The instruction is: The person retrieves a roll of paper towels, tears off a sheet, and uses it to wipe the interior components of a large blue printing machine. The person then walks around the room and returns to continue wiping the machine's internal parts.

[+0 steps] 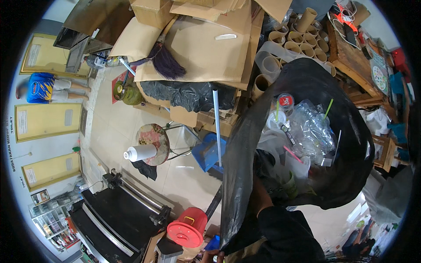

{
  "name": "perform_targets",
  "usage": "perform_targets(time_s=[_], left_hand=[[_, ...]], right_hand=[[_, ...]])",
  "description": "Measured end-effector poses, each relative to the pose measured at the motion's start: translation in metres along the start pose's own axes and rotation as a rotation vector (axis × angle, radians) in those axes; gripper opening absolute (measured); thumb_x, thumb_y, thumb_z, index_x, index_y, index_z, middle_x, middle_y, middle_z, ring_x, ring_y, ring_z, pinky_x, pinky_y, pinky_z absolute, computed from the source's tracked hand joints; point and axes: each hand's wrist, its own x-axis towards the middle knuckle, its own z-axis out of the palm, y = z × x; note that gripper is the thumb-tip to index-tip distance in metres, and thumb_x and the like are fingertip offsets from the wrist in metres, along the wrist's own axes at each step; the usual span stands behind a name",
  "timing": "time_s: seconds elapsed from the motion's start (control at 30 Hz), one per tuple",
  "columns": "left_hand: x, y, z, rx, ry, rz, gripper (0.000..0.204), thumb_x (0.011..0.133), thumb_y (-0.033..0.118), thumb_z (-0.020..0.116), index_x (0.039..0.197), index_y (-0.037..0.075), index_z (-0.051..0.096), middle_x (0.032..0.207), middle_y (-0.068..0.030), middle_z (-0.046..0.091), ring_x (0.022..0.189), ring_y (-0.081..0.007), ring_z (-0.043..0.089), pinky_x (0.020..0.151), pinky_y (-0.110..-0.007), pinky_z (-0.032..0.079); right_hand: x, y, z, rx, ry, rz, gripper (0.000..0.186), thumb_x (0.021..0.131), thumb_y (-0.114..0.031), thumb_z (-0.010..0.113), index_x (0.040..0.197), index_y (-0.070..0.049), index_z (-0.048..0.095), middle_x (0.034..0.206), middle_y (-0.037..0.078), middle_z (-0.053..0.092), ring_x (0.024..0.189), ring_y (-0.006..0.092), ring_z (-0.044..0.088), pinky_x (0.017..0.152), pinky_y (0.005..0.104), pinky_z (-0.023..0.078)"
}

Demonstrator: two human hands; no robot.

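Observation:
A large black plastic bag point(333, 184) fills the right centre, its mouth spread wide around crumpled clear plastic point(309, 127), cups point(272, 120), a red-topped lid point(285, 101) and coloured straws. My right hand point(258, 197), at the end of a dark sleeve, reaches up into the bag's folds; its fingers are hidden there. My left hand point(212, 256) is at the bottom edge, fingers closed on a lower edge of the same bag, near a red lidded bucket point(186, 232).
Cardboard point(206, 57) with a broom point(162, 59), cardboard tubes point(302, 39) and a wooden bench point(351, 65) lie beyond. A stool point(153, 133) holds a white roll point(139, 153); nearby are a blue dustpan point(204, 151) and black machine point(109, 219). Other people appear at far left and lower right.

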Motion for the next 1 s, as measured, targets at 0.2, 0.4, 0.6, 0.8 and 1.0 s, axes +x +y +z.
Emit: perform_targets(time_s=[0.2, 0.4, 0.6, 0.8, 1.0], left_hand=[[0.018, 0.008, 0.004, -0.028, 0.021, -0.042, 0.038, 0.096, 0.028, 0.065, 0.122, 0.001, 0.058, 0.116, -0.0131, 0.065, 0.108, -0.0243, 0.061, 0.098, -0.037, 0.044], [0.026, 0.016, 0.007, -0.049, 0.038, -0.073, 0.032, 0.095, 0.024, 0.066, 0.114, -0.001, 0.06, 0.108, -0.0136, 0.067, 0.101, -0.0229, 0.063, 0.092, -0.036, 0.047], [0.019, 0.018, 0.005, -0.094, 0.06, -0.026, 0.026, 0.094, 0.02, 0.067, 0.106, -0.003, 0.062, 0.099, -0.014, 0.069, 0.093, -0.0215, 0.065, 0.087, -0.034, 0.049], [-0.002, 0.036, -0.006, -0.26, 0.074, 0.185, 0.021, 0.093, 0.016, 0.068, 0.098, -0.004, 0.064, 0.091, -0.0145, 0.07, 0.086, -0.0201, 0.067, 0.081, -0.033, 0.051], [-0.005, 0.058, -0.023, -0.324, -0.081, 0.546, 0.033, 0.098, 0.019, 0.062, 0.122, -0.003, 0.06, 0.094, -0.0157, 0.071, 0.088, -0.0196, 0.068, 0.084, -0.032, 0.052]], right_hand=[[0.012, -0.007, 0.01, -0.015, -0.051, -0.003, 0.062, 0.086, -0.042, 0.065, 0.135, -0.005, 0.056, 0.136, 0.023, 0.056, 0.129, 0.041, 0.048, 0.107, 0.0536, 0.036], [0.031, -0.013, 0.027, -0.024, -0.076, 0.011, 0.059, 0.086, -0.041, 0.064, 0.132, -0.005, 0.059, 0.134, 0.022, 0.058, 0.126, 0.0392, 0.051, 0.105, 0.0522, 0.039], [0.025, -0.014, 0.018, -0.041, -0.099, 0.03, 0.055, 0.087, -0.041, 0.064, 0.129, -0.005, 0.062, 0.131, 0.022, 0.061, 0.123, 0.0375, 0.054, 0.102, 0.0508, 0.041], [-0.015, -0.016, -0.077, -0.148, -0.169, 0.018, 0.052, 0.087, -0.04, 0.064, 0.126, -0.005, 0.064, 0.128, 0.022, 0.063, 0.12, 0.0357, 0.057, 0.1, 0.0493, 0.044], [-0.077, -0.026, -0.247, -0.238, -0.44, 0.047, 0.049, 0.088, -0.039, 0.063, 0.123, -0.005, 0.067, 0.126, 0.021, 0.065, 0.117, 0.034, 0.06, 0.098, 0.0479, 0.046]])
